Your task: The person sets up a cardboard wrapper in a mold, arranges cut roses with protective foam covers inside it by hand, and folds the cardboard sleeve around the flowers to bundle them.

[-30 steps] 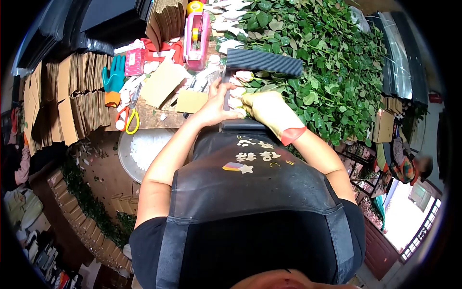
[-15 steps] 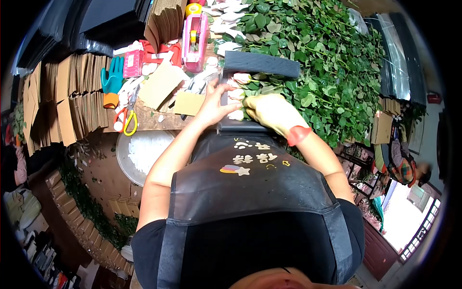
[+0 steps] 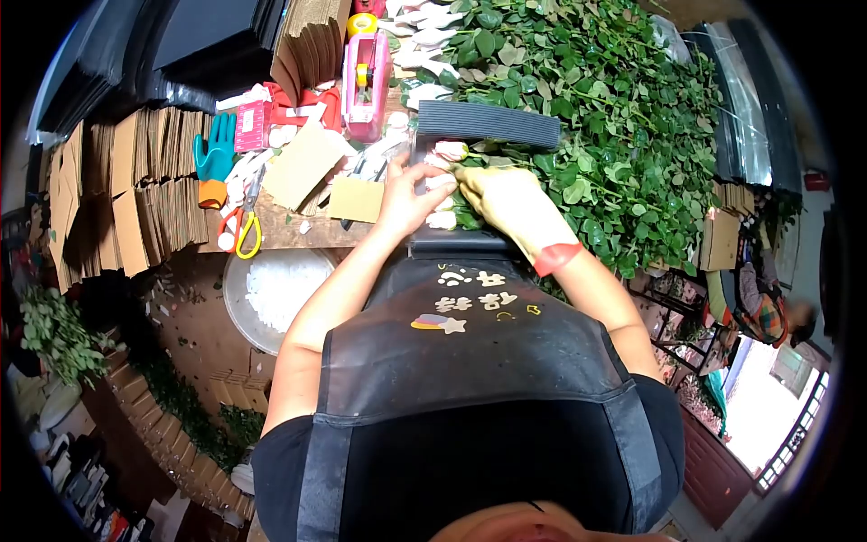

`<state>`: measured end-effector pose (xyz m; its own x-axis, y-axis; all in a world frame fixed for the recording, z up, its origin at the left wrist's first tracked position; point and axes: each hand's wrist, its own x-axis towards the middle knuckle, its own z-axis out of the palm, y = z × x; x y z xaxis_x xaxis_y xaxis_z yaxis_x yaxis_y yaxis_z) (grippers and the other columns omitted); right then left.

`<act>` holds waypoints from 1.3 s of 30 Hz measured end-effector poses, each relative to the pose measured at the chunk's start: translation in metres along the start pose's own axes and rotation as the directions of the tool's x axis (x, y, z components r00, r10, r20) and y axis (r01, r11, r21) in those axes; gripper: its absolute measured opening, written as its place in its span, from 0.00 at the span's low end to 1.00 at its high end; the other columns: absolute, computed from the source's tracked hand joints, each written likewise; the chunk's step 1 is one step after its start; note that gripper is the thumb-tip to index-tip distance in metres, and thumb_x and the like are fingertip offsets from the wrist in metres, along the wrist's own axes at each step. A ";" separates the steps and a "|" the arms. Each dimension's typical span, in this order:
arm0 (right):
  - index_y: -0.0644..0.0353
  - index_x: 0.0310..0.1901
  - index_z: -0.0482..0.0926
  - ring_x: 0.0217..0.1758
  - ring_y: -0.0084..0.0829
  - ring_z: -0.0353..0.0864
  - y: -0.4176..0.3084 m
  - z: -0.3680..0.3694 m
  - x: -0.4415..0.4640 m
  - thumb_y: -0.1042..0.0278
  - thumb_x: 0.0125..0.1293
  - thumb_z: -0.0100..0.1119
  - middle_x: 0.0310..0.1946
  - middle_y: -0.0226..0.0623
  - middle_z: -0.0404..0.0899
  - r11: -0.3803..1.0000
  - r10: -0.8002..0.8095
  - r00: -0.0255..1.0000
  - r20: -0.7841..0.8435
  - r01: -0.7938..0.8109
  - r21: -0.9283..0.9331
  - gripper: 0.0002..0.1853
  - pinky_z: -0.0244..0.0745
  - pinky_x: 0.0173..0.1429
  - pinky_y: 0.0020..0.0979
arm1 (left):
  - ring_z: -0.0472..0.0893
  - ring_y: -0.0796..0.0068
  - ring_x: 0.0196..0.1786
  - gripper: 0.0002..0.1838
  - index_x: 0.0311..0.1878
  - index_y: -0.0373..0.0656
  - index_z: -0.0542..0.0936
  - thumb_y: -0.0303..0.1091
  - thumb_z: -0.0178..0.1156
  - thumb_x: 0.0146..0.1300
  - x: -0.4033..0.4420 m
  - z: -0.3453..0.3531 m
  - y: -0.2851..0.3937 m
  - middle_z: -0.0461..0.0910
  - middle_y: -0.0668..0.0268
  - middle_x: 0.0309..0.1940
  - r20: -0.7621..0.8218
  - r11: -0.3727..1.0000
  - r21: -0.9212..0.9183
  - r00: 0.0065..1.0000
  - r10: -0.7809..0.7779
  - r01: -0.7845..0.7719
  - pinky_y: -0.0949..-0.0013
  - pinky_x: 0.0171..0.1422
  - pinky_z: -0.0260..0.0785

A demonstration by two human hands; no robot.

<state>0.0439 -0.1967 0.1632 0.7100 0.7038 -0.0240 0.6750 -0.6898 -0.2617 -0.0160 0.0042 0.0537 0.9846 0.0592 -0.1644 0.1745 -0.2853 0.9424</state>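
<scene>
Pale pink roses (image 3: 442, 219) lie in a row on a dark ribbed wrap at the table's front edge, their leafy stems pointing right. My bare left hand (image 3: 408, 195) is at the bloom side, thumb and fingers curved around a white bloom. My right hand (image 3: 495, 197), in a pale yellow glove with a red cuff, has its fingers closed by the stems just under the blooms; what they pinch is hidden. Behind the roses, a ribbed grey strip (image 3: 488, 124) lies across the stems.
A pink tape dispenser (image 3: 366, 86), scissors (image 3: 247, 212), a teal glove (image 3: 216, 154) and a cardboard piece (image 3: 356, 199) are on the left. Leafy stems (image 3: 614, 135) cover the right. Below sits a round tub (image 3: 244, 312). Another person (image 3: 768, 312) is at far right.
My right hand has shifted slightly up along the row of blooms. My left thumb and fingers have drawn closer around a bloom. A leafy bunch has come into view at far left.
</scene>
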 end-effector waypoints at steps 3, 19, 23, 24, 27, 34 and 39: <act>0.53 0.63 0.83 0.35 0.45 0.91 -0.011 -0.009 -0.005 0.54 0.78 0.57 0.33 0.44 0.90 0.972 0.236 0.972 0.011 -0.236 0.011 0.19 0.84 0.41 0.45 | 0.61 0.39 0.82 0.19 0.49 0.50 0.90 0.47 0.81 0.57 -0.006 0.003 -0.001 0.66 0.39 0.73 -0.060 0.999 -0.010 0.997 0.050 -0.050 0.43 0.82 0.59; 0.60 0.47 0.84 0.46 0.48 0.89 -0.010 -0.041 0.000 0.61 0.75 0.58 0.41 0.48 0.88 0.970 0.115 0.990 0.084 -0.130 0.205 0.12 0.83 0.52 0.46 | 0.79 0.58 0.64 0.24 0.49 0.35 0.87 0.44 0.80 0.59 0.020 0.008 -0.006 0.72 0.47 0.66 -0.169 0.999 0.037 0.985 0.029 -0.024 0.60 0.61 0.75; 0.55 0.60 0.85 0.58 0.47 0.85 -0.020 -0.041 -0.001 0.66 0.77 0.54 0.50 0.46 0.87 0.842 0.313 0.946 -0.082 -0.237 0.485 0.15 0.78 0.66 0.46 | 0.73 0.46 0.76 0.26 0.51 0.39 0.90 0.47 0.81 0.54 0.018 0.008 -0.001 0.71 0.41 0.73 -0.176 0.996 0.089 0.984 0.040 -0.024 0.53 0.79 0.66; 0.54 0.61 0.85 0.61 0.47 0.84 -0.012 -0.023 0.003 0.67 0.77 0.54 0.52 0.47 0.87 0.826 0.312 0.948 -0.070 -0.233 0.514 0.17 0.77 0.68 0.46 | 0.73 0.46 0.76 0.26 0.51 0.39 0.90 0.46 0.81 0.54 0.018 0.008 -0.005 0.72 0.41 0.73 -0.165 0.996 0.078 0.985 0.045 -0.032 0.53 0.79 0.66; 0.48 0.62 0.85 0.51 0.54 0.88 -0.008 -0.001 0.012 0.71 0.74 0.55 0.43 0.52 0.88 0.922 0.238 0.968 -0.075 -0.201 0.332 0.19 0.83 0.58 0.49 | 0.76 0.52 0.69 0.21 0.47 0.38 0.88 0.40 0.82 0.56 0.018 0.011 -0.008 0.75 0.49 0.65 -0.197 0.985 0.124 0.970 0.145 -0.122 0.57 0.75 0.68; 0.50 0.57 0.86 0.42 0.52 0.90 -0.014 0.024 0.038 0.62 0.70 0.62 0.37 0.46 0.89 0.961 0.276 0.957 0.093 -0.271 -0.063 0.16 0.85 0.49 0.50 | 0.74 0.50 0.73 0.19 0.48 0.37 0.88 0.37 0.81 0.57 0.018 0.006 -0.005 0.75 0.47 0.68 -0.164 0.987 0.136 0.981 0.104 -0.082 0.56 0.78 0.65; 0.57 0.51 0.86 0.46 0.46 0.89 -0.018 -0.010 0.007 0.58 0.76 0.59 0.40 0.46 0.89 0.952 0.170 0.949 -0.267 -0.088 0.294 0.13 0.83 0.53 0.43 | 0.74 0.48 0.75 0.25 0.49 0.36 0.89 0.44 0.81 0.55 0.020 0.005 -0.004 0.72 0.44 0.73 -0.168 0.990 0.122 0.982 0.090 -0.069 0.55 0.78 0.67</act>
<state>0.0387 -0.1806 0.1780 0.8417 0.5053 0.1903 0.5213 -0.6684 -0.5305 0.0029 0.0012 0.0454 0.9808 0.1932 -0.0281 0.1056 -0.4037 0.9088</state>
